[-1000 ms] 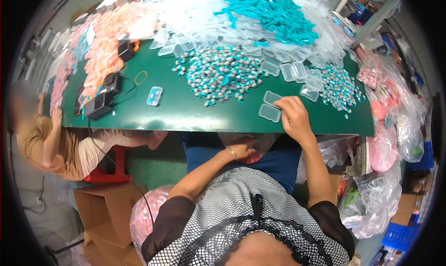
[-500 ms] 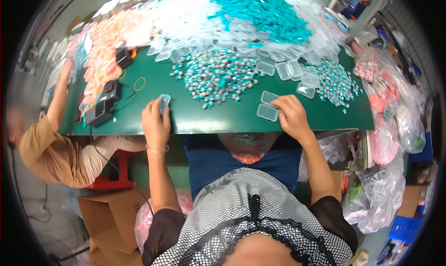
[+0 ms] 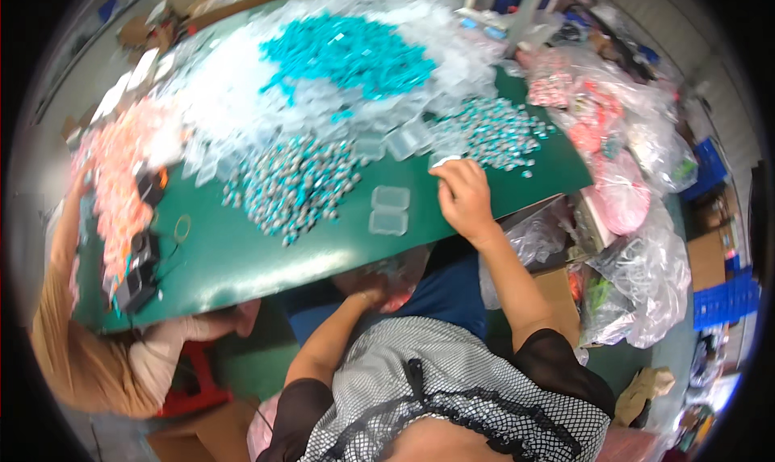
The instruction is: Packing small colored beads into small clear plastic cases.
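My right hand [image 3: 465, 194] reaches over the green table, fingertips curled onto the edge of a small clear plastic box [image 3: 442, 161]. An open clear box [image 3: 388, 222], its two halves side by side, lies on the table left of that hand. My left hand [image 3: 373, 296] is below the table's front edge, at a clear plastic bag [image 3: 400, 280] over my lap; its fingers are hidden. Left of the open box spreads a heap of small grey-and-teal round pieces [image 3: 295, 179]. A smaller heap of similar pieces [image 3: 494, 135] lies beyond my right hand.
Teal pieces [image 3: 347, 58] lie atop many clear boxes [image 3: 218, 90] at the back. Peach-coloured pieces [image 3: 121, 179] and black devices [image 3: 139, 276] are at left, beside a person in a brown top [image 3: 97, 373]. Stuffed plastic bags [image 3: 626, 195] crowd the right.
My left hand has left the table and dropped to the bag at my lap; the small box it held is out of sight. My right hand has moved from the open box to another box. The view has turned.
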`<state>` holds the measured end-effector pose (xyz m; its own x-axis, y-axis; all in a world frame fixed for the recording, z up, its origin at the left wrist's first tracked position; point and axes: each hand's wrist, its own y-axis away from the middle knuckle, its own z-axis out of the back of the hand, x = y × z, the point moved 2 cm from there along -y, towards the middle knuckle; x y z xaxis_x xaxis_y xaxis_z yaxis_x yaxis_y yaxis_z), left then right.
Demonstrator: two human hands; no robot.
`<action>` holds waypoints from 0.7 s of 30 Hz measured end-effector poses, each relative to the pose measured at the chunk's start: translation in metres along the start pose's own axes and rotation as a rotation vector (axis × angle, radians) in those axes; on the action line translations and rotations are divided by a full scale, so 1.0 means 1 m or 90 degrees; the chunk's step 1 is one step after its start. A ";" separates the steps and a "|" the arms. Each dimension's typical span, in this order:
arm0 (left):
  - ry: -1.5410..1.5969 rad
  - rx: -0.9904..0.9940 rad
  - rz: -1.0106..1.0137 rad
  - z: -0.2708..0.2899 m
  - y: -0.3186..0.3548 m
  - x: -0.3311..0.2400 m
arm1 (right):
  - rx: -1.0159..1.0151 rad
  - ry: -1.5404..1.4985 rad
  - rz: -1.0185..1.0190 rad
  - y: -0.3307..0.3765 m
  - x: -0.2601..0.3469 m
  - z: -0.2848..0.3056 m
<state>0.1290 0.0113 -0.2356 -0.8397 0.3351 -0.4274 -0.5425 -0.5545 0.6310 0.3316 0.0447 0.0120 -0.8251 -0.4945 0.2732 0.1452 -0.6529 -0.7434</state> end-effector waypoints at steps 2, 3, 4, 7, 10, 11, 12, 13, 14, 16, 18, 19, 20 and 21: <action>-0.011 -0.020 -0.002 -0.036 -0.019 0.033 | 0.054 0.060 -0.030 0.001 -0.008 0.002; 0.009 -0.048 -0.009 -0.042 -0.022 0.039 | 0.080 0.076 -0.047 0.003 -0.014 0.002; -0.001 -0.052 -0.023 -0.046 -0.023 0.037 | 0.109 0.103 -0.051 0.004 -0.018 0.001; 0.005 -0.145 -0.021 -0.039 -0.004 0.028 | 0.135 0.123 -0.043 0.008 -0.024 -0.004; 0.144 -0.173 -0.284 0.025 0.061 -0.032 | 0.130 0.125 -0.032 0.008 -0.035 -0.011; 0.255 -0.218 -0.295 0.046 0.092 -0.052 | 0.130 0.113 -0.029 0.006 -0.035 -0.013; 0.257 -0.327 -0.399 0.058 0.110 -0.064 | 0.132 0.106 -0.024 0.002 -0.033 -0.015; 0.247 -0.435 -0.507 0.070 0.129 -0.070 | 0.132 0.105 -0.022 -0.001 -0.030 -0.014; 0.254 -0.459 -0.503 0.089 0.151 -0.076 | 0.119 0.095 -0.022 -0.001 -0.028 -0.010; 0.220 -0.584 -0.472 0.123 0.192 -0.083 | 0.110 0.053 -0.023 -0.003 -0.019 -0.005; 0.117 -0.765 -0.304 0.137 0.202 -0.064 | 0.144 -0.041 -0.006 -0.005 0.003 -0.006; 0.069 -0.830 -0.216 0.146 0.202 -0.053 | 0.173 -0.122 0.002 -0.004 0.013 -0.008; 0.026 -0.856 -0.159 0.153 0.199 -0.045 | 0.228 -0.141 0.017 -0.001 0.022 -0.010; -0.017 -0.880 -0.104 0.159 0.194 -0.038 | 0.228 -0.145 0.021 -0.003 0.033 -0.009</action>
<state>0.0520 0.0120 0.0062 -0.7787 0.4741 -0.4108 -0.1822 -0.7975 -0.5751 0.2992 0.0358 0.0173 -0.6807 -0.6068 0.4104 0.3840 -0.7726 -0.5056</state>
